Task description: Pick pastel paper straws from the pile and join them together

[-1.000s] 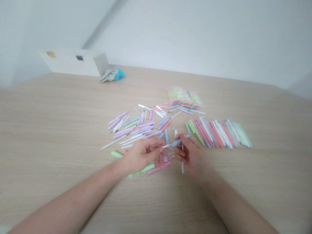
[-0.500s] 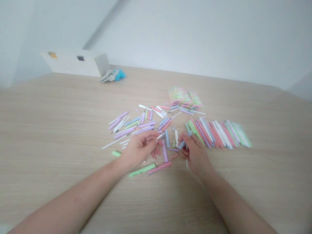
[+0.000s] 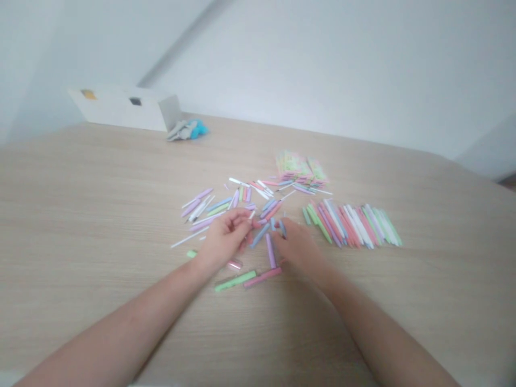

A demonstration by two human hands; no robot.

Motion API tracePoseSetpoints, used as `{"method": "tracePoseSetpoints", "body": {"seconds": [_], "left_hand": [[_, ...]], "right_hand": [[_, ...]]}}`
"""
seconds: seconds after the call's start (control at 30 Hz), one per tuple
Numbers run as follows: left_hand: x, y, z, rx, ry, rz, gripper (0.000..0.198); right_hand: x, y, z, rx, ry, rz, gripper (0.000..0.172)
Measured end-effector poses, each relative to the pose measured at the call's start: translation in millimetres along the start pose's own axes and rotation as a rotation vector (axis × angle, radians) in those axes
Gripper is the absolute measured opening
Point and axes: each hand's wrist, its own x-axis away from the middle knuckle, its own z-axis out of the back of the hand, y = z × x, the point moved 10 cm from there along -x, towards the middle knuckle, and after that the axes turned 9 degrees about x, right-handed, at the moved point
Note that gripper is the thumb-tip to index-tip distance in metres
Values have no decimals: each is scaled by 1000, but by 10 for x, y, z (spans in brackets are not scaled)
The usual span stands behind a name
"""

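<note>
Loose pastel pen barrels and thin white refills (image 3: 220, 207) lie scattered on the wooden table (image 3: 80, 204). My left hand (image 3: 223, 239) hovers over the near side of the pile, its fingers pinched on a thin white refill (image 3: 251, 215). My right hand (image 3: 296, 248) lies just right of it, palm down, with its fingers curled on a short blue pen piece (image 3: 282, 228). A blue barrel (image 3: 260, 235) and a purple barrel (image 3: 270, 251) lie between the two hands. A green barrel (image 3: 236, 280) and a pink barrel (image 3: 263, 277) lie below my wrists.
To the right, a tidy row of pastel pens (image 3: 350, 223) lies side by side. Flat printed packets (image 3: 300, 166) sit behind the pile. At the far left stands a white box (image 3: 124, 107) with a blue and grey object (image 3: 187, 129) beside it.
Both hands moved away from me into the pile and came apart. The blue piece and white refill that they held together are now separate. The view shifted slightly.
</note>
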Motion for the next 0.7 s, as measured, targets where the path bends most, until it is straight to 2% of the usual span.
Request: {"method": "tracePoseSetpoints", "body": {"seconds": [0.17,0.43,0.5,0.6,0.7], "left_hand": [[-27,-44,58,-11,16,-10,25],[-39,-21,52,12,-6,-33,29],[-41,0,71,14,11,-49,29],[-38,44,83,29,29,-78,29],[-26,59,41,46,1,-79,29]], "right_hand": [[-103,-295,-145,81,-107,258,24],[-214,-446,-307,151,-179,419,37],[-221,-443,-292,151,-185,432,36],[-207,-420,-169,91,-149,430,27],[-162,-352,13,-86,-86,366,19]]}}
